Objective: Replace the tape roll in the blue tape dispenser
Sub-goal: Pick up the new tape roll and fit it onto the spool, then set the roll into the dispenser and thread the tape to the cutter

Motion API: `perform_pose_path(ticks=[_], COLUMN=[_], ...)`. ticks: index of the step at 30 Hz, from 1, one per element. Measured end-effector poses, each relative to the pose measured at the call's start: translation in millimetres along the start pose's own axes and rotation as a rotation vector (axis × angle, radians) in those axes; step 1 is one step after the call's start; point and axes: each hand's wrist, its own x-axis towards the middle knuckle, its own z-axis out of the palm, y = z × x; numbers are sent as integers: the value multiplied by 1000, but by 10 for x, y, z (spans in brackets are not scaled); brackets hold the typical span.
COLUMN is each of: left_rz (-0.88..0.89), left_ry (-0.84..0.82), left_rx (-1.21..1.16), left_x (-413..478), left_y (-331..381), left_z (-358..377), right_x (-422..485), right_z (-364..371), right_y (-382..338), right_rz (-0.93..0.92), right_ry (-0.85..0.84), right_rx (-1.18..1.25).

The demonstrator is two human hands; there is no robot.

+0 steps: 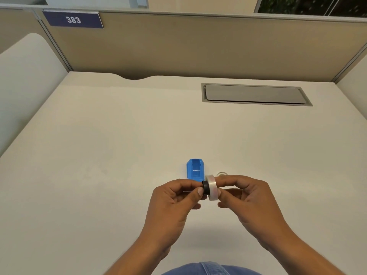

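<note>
The blue tape dispenser point(195, 169) lies on the desk with its roll bay open and nothing in it, just beyond my hands. My right hand point(244, 197) pinches a clear tape roll point(212, 187) held on edge above the desk. My left hand point(174, 199) grips a small black core point(205, 187) between thumb and fingers, pressed against the roll's left side at its hole. Behind my right fingers a second, thin clear ring point(221, 173) rests on the desk, partly hidden.
A grey hinged cable cover point(255, 94) is set into the cream desk point(99, 155) at the far right. Beige partition walls point(198, 46) close the back and sides, with a sign reading 383 point(73, 19).
</note>
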Motion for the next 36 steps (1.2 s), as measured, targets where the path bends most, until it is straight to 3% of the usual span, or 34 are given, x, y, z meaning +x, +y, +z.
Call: perform_pose_path(ticks=[16,36], left_rz=[109,38], left_ry=[73,121], left_rx=[367,710], left_x=[308,1288], left_y=[-169,-571], left_z=[-59,-19], right_x=[284,1160], right_z=[33,148], right_y=[237,830], right_rz=[-3,25], right_ry=[75,92], right_rx=[-146,-335])
